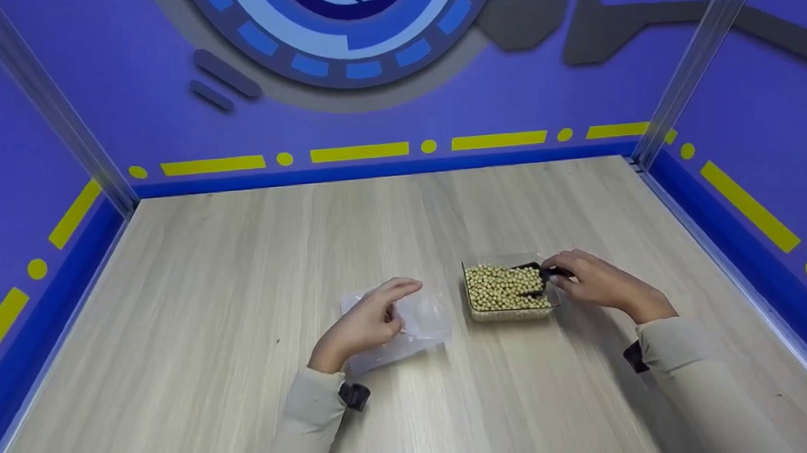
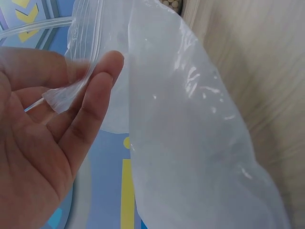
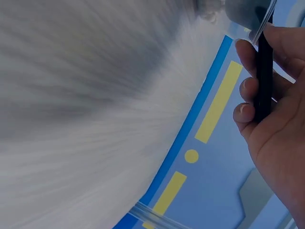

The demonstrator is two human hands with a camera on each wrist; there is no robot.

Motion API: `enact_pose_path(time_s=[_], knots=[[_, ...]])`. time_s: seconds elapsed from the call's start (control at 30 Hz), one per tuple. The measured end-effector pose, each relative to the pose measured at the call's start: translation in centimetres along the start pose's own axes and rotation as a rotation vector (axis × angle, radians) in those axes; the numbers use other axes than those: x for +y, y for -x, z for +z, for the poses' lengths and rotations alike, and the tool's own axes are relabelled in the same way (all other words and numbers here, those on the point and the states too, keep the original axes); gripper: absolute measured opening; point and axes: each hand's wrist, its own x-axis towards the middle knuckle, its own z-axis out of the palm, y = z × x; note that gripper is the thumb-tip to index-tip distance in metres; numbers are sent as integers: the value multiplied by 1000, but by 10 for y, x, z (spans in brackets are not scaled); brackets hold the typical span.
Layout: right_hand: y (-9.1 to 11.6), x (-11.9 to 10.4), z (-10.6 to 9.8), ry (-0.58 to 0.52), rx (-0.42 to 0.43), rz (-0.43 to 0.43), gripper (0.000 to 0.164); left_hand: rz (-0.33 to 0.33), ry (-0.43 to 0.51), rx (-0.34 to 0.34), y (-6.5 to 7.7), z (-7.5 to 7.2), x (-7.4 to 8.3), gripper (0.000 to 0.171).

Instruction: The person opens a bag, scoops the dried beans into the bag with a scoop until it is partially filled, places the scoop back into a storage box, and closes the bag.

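Note:
A clear plastic zip bag (image 1: 429,317) lies under and beside my left hand (image 1: 367,323). In the left wrist view the fingertips pinch the bag (image 2: 181,124) near its ridged zip edge. To the right, a clear rectangular container (image 1: 512,315) holds pale yellow-green dried beans (image 1: 495,285). My right hand (image 1: 607,285) grips the handle of a black scoop (image 1: 555,271) at the container's right rim. The scoop's head sits among the beans. Fingers wrap round the black handle (image 3: 264,78) in the right wrist view.
The wood-grain table (image 1: 238,278) carries the bag and the container. Blue panels with yellow marks (image 1: 359,152) wall it in at the back and both sides. Metal posts (image 1: 698,54) stand at the back corners.

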Motion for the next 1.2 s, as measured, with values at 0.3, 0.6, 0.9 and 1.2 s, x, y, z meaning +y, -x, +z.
enact_pose_path(time_s=[0.3,0.6,0.9,1.2], knots=[[0,-2,-2,-4,-54,4,32,1,-5,-1,-1,2,-2,58],[-3,-5,1,-14,-115,33,36,8,8,-7,-2,2,-3,59],[-3,2,8,-113,-80,29,38,-27,9,-16,0,-1,-1,57],[1,5,14,-231,-29,79,39,-7,5,-1,-1,0,-2,58]])
